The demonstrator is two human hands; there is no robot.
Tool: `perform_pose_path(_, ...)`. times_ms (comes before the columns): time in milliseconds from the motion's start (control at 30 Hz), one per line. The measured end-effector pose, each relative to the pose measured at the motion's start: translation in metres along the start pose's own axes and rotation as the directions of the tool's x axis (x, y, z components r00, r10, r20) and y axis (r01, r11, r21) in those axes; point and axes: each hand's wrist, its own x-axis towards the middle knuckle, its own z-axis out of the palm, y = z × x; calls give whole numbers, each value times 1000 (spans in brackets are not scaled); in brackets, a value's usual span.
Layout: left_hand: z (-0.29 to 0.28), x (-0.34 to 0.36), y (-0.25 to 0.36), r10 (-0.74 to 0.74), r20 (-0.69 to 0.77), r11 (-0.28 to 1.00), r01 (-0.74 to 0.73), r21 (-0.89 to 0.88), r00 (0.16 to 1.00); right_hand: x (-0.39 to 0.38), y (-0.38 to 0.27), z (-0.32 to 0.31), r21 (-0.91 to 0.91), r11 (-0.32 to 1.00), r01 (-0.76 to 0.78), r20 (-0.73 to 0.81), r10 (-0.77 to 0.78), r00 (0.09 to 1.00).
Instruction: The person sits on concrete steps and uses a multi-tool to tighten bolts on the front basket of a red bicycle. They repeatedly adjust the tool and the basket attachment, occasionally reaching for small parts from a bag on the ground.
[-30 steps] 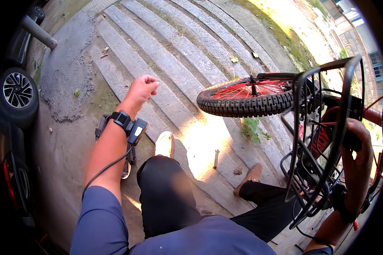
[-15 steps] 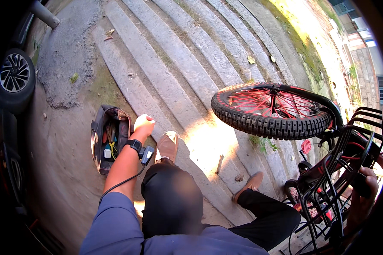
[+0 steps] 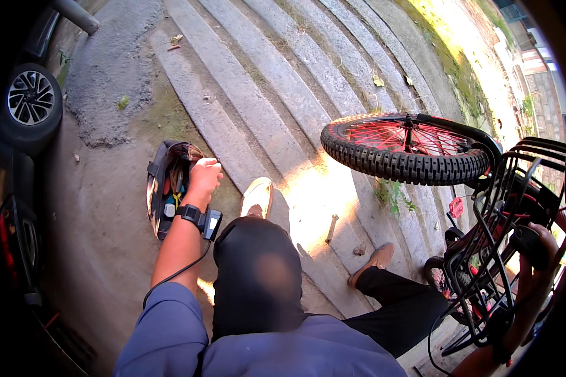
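My left hand [image 3: 205, 177] is beside the right rim of an open dark tool bag [image 3: 153, 200] on the ground. Its fingers are curled, and whatever they may hold is hidden. Inside the bag lie several tools, among them one with yellow and blue handles [image 3: 178, 197], and a small whitish block [image 3: 170, 210]. At the far right my right hand [image 3: 546, 244] is closed around a black part of a tilted bicycle, behind its black wire basket [image 3: 493, 251]. The bicycle's wheel [image 3: 405, 164], with a knobbly black tyre and red spokes, is raised above the ground.
Concrete strips [image 3: 277, 125] cross the ground. A bolt-like metal piece [image 3: 332, 229] and a small stone [image 3: 358, 250] lie between my shoes. A car wheel [image 3: 31, 100] stands on the left. A second, smaller wheel [image 3: 435, 271] shows below the basket, and a grey post [image 3: 78, 16] at upper left.
My left hand has come nearer the tool bag, and its fingers have loosened a little from a fist. The view has shifted slightly. My right hand stays on the bicycle.
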Motion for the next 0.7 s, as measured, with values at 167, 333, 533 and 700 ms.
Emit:
perform_pose_path(167,-27,-31,47,72,-6,984,-72,-161,997,0,-5,7,73,980,-183,-72,188,979)
perform_pose_path(333,-34,-73,108,207,-12,946,-203,-251,978,2,1,-2,-17,999,-52,-28,51,998)
perform_pose_path(533,-40,-105,134,318,21,907,-298,-299,948,-14,20,-14,269,963,-34,-134,73,988)
perform_pose_path(700,-46,-127,134,308,5,915,-295,-277,951,-34,22,-24,277,961,-6,-186,60,981)
